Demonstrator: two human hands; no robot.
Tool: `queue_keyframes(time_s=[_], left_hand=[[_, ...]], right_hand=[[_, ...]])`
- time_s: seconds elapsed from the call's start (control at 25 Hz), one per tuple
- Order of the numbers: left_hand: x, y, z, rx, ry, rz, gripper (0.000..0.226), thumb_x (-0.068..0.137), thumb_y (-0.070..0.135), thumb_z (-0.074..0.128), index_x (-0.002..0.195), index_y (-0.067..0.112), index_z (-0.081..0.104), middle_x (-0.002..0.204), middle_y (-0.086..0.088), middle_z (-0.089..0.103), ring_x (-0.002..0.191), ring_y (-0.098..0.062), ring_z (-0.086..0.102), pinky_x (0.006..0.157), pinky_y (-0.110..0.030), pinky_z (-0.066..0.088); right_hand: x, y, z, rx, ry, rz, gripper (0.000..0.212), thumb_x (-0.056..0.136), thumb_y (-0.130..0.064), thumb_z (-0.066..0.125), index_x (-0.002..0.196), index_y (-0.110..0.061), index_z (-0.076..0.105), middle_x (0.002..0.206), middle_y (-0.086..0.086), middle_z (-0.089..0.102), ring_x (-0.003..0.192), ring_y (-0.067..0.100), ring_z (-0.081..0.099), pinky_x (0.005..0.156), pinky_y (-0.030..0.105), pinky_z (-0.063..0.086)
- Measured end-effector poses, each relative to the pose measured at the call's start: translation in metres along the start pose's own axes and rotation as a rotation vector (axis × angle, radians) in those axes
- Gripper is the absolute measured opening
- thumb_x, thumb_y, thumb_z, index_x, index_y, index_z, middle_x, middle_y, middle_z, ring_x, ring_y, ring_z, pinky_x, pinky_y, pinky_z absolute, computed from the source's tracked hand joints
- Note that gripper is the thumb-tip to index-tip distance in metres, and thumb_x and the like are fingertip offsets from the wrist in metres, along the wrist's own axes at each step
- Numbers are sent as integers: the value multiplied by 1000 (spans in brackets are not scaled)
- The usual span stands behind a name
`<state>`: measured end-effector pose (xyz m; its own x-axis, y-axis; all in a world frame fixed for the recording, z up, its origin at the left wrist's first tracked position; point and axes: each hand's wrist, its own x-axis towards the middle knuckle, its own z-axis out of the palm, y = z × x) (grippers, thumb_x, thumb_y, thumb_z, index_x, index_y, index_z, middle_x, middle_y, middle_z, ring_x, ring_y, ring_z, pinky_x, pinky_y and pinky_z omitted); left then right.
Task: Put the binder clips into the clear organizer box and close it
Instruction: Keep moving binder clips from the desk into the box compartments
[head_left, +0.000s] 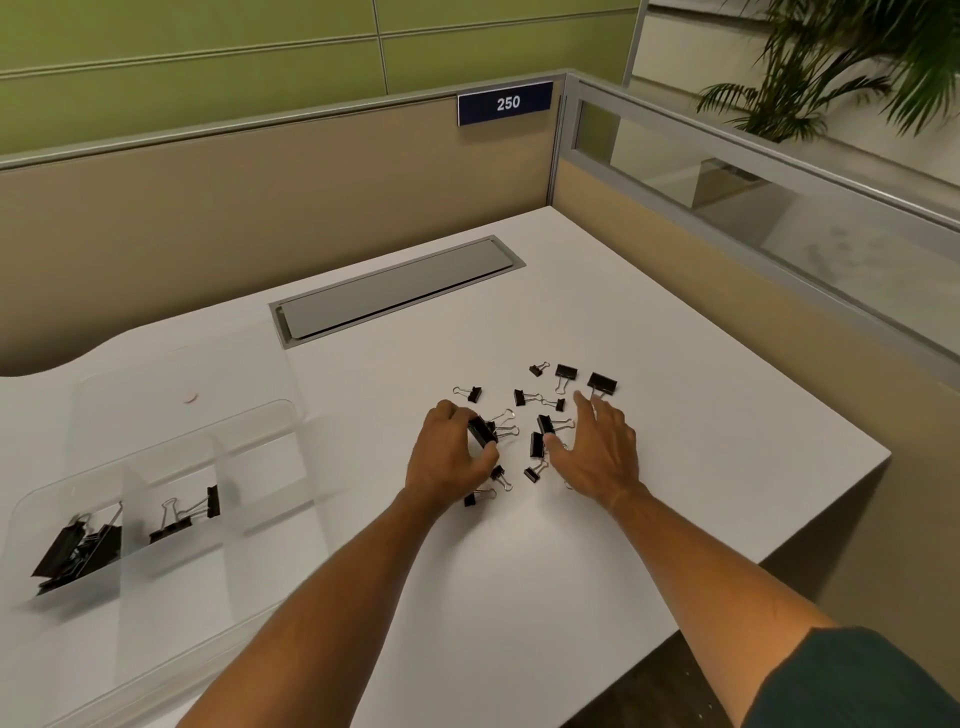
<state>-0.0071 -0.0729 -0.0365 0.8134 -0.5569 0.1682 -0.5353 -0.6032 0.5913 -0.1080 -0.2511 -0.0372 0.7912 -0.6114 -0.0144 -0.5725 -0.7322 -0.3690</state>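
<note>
Several black binder clips (566, 372) lie scattered on the white desk (675, 467), right of centre. My left hand (447, 457) is curled around a large black binder clip (482, 432) at the left side of the pile. Over the pile's right side my right hand (597, 447) has its fingers spread, thumb touching a clip, holding nothing. The clear organizer box (171, 457) sits open at the left, its lid raised behind it. One compartment holds several big clips (78, 551); the compartment beside it holds two smaller clips (187, 512).
A grey cable-tray cover (395, 288) is set into the desk behind the pile. Beige partition walls (260, 208) close the back and right side. The desk's right corner (883, 454) lies close to the clips. A potted plant (831, 67) stands beyond the partition.
</note>
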Motion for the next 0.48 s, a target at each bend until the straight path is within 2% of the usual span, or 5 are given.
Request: queue_keyframes(time_s=[0.2,0.32,0.48], left_hand=[[12,2,2,-127,38,-73,30,74,27,72,101,14,69,98,0,60,81,-12,65,75,-22,53],[15,1,5,-149,47,-90,28,72,26,74,98,15,71,96,1,60,79,-9,66,75,-19,54],[18,1,8,-151,50,-121,27,73,26,75,98,16,70,97,1,60,79,-9,66,75,-20,54]], right_hand=[[30,8,-3,-58,-25,32,65,93,-32,49,150,-14,24,156,19,25,141,34,26,111,47,28],[48,16,-10,-95,-66,26,72,87,-16,55,151,-16,22,157,19,20,141,35,24,111,45,30],[70,25,-15,-172,-152,-23,77,85,-10,57,152,-16,19,160,16,11,145,34,17,112,46,30]])
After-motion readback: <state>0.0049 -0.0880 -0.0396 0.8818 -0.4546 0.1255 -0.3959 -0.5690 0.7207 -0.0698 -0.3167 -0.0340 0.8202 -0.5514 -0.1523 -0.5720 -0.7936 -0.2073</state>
